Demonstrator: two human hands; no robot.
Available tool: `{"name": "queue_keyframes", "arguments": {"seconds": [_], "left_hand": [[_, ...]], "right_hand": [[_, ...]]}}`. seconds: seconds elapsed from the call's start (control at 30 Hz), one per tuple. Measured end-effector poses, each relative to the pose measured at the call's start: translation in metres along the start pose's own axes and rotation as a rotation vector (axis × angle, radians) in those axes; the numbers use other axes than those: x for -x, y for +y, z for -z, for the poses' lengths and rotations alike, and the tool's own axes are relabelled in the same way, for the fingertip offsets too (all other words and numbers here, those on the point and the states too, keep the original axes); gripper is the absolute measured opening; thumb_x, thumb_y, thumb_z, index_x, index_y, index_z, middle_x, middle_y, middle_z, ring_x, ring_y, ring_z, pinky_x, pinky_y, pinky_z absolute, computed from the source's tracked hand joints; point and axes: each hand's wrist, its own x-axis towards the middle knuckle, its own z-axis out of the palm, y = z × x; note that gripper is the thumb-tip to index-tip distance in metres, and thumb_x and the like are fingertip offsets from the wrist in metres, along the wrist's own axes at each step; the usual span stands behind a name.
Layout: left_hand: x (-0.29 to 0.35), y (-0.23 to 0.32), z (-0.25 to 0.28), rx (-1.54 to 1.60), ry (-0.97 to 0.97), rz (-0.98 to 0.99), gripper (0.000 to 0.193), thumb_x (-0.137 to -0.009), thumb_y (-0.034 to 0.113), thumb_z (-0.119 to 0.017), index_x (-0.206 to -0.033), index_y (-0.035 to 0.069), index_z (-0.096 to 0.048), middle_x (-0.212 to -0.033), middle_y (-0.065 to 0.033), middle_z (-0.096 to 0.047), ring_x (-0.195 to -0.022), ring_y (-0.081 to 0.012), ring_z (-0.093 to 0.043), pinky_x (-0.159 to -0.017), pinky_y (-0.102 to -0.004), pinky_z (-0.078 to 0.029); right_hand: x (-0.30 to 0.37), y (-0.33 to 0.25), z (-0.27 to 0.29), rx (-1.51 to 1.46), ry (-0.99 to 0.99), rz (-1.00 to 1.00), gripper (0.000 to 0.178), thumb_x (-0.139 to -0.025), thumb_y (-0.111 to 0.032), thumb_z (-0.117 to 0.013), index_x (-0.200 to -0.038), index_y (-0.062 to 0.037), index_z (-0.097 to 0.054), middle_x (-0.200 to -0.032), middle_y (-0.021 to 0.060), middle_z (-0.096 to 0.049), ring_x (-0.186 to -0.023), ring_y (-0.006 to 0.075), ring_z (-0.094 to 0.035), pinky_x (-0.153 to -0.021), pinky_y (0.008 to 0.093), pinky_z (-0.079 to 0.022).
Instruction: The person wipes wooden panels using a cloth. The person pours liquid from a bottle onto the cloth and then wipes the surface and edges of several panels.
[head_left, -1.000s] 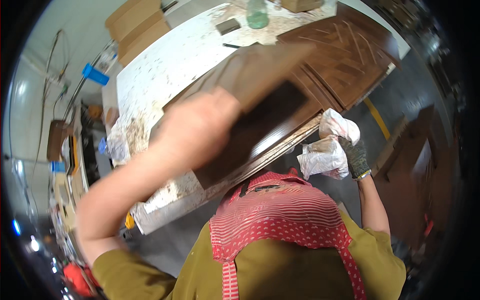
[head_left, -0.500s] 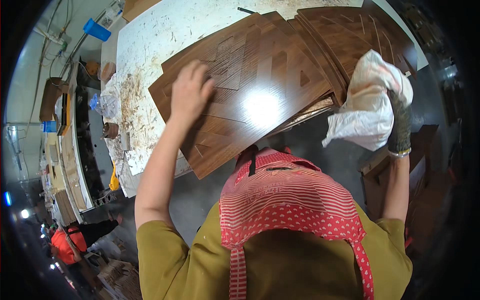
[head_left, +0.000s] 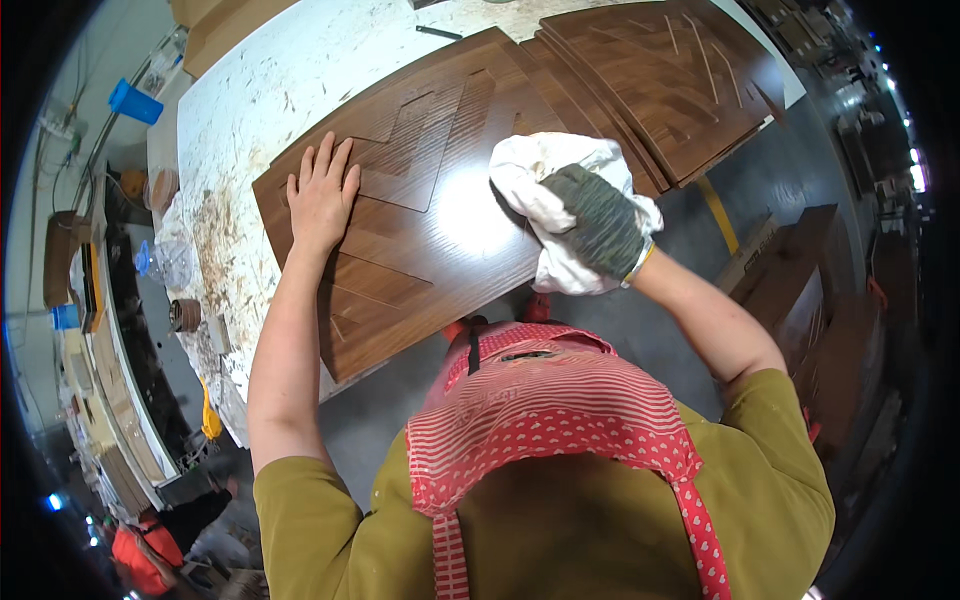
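Observation:
A dark brown wooden panel (head_left: 400,270) with grooved patterns lies on the worktable in front of me, a bright light reflected on its surface. My left hand (head_left: 322,200), bare, rests flat on the panel's left part with fingers spread. In a dark knitted glove, my right hand (head_left: 595,220) grips a crumpled white cloth (head_left: 525,160) and presses it against the right part of the panel. The gloved fingertips are partly sunk in the cloth's folds.
More brown panels (head_left: 680,85) are stacked at the far right of the white, stained worktable (head_left: 330,60). A blue cup (head_left: 135,102), a clear plastic bottle (head_left: 165,262) and a brown roll (head_left: 185,315) stand along the left. Another person (head_left: 145,555) is at the lower left.
My right hand has brought the cloth leftward from beyond the panel's right edge onto its surface. My left hand has settled flat with its fingers spread.

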Motion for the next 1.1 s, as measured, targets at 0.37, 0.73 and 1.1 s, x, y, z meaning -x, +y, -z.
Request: {"name": "queue_keyframes", "arguments": {"seconds": [0.37,0.73,1.1], "left_hand": [[-0.018,0.057,-0.006,0.087,0.063,0.159,0.048,-0.097,0.043,-0.033,-0.14,0.022,-0.039,-0.151,-0.004,-0.028,-0.138,-0.0298,-0.025,-0.108,-0.0582,-0.02],[-0.022,0.028,-0.009,0.283,0.127,0.188,0.044,-0.094,0.04,-0.043,-0.132,0.019,-0.049,-0.146,-0.0093,-0.036,-0.134,-0.0353,-0.03,-0.105,-0.0564,-0.025],[-0.022,-0.054,-0.022,0.336,0.272,0.077,0.047,-0.094,0.042,-0.045,-0.131,0.013,-0.05,-0.136,-0.0075,-0.048,-0.126,-0.0352,-0.038,-0.102,-0.044,-0.038]], "right_hand": [[-0.005,0.043,-0.024,0.289,0.107,0.125,0.024,-0.084,-0.015,-0.053,-0.105,-0.0045,-0.059,-0.106,0.0095,-0.062,-0.096,0.0228,-0.06,-0.088,0.0359,-0.046],[-0.034,-0.021,-0.073,-0.042,-0.203,0.124,0.048,-0.091,-0.026,-0.052,-0.133,-0.0043,-0.045,-0.129,0.0136,-0.052,-0.123,0.0245,-0.048,-0.104,0.0348,-0.035],[-0.101,0.021,-0.102,0.064,0.265,0.05,0.039,-0.08,-0.022,-0.066,-0.114,-0.0046,-0.058,-0.109,0.0173,-0.061,-0.104,0.0314,-0.058,-0.093,0.0382,-0.044]]}}
